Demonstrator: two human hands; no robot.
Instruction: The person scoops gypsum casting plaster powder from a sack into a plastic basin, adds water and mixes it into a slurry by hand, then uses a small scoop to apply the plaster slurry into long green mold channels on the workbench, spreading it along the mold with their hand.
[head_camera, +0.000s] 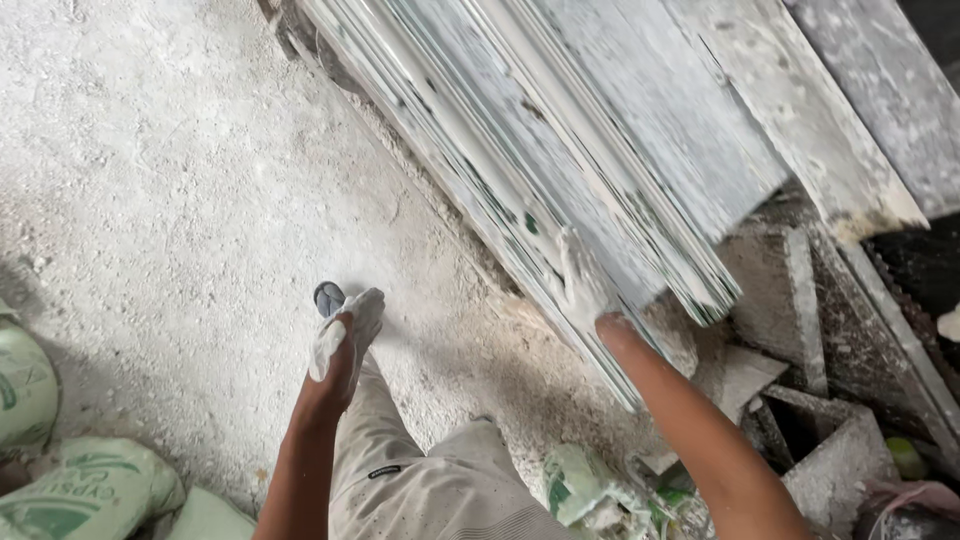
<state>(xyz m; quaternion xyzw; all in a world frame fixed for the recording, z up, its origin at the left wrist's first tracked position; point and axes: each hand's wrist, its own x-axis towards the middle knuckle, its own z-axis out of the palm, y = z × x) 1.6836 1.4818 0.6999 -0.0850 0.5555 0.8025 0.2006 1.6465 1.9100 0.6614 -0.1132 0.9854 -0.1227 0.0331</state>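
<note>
Right hand (582, 285) on slab edges (560, 190) (seemingly flat)

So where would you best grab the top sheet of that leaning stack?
Probably at its lower end edge, where the right hand already rests on the stack of sheets. The sheets lean tilted and overlap, so only their thin edges are exposed; come from the floor side, fingers hooking under the edge.

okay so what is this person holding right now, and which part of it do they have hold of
The right hand lies on the lower end of the stack of leaning sheets, at their edges; whether it grips them cannot be told. The left hand, coated in white dust, holds nothing.
</note>
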